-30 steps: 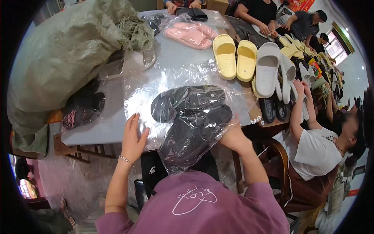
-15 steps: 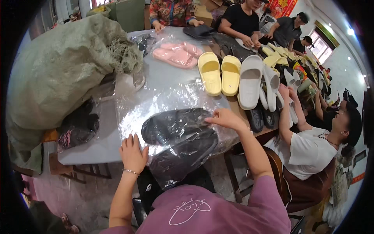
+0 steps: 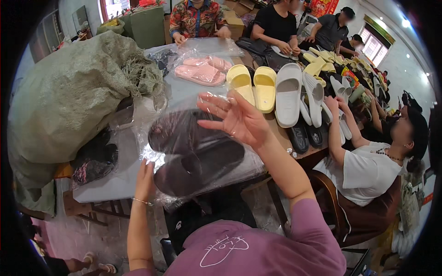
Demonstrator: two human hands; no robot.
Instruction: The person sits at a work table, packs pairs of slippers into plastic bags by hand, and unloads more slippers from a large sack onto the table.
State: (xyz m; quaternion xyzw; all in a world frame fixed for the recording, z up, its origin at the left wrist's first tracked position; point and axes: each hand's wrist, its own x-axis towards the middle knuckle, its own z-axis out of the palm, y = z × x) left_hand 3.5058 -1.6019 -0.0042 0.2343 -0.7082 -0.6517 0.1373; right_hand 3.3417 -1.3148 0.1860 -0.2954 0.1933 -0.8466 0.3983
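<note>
A pair of black slippers (image 3: 198, 158) lies in a clear plastic bag in front of me at the table's near edge. My right hand (image 3: 244, 119) is raised over the bag's upper right side, fingers spread, with clear film lying across the fingertips. At the bag's lower left, my left hand (image 3: 145, 179) has its fingers stretched out against the plastic; its thumb is hidden. Beyond the bag lie pink slippers (image 3: 202, 71) in clear plastic. Yellow slippers (image 3: 264, 89) and a light grey slipper (image 3: 288, 96) stand to the right of my right hand.
A big woven sack (image 3: 69, 106) bulges over the table's left side. Below it sits a bagged dark pair (image 3: 96, 161). A co-worker in a white shirt (image 3: 368, 175) sits at right, handling grey slippers. Other people work along the far side beside piled slippers (image 3: 327, 60).
My right hand has let go of the bag's right edge, risen and spread its fingers. The bagged black slippers have shifted left, and my left hand has moved slightly left and down.
</note>
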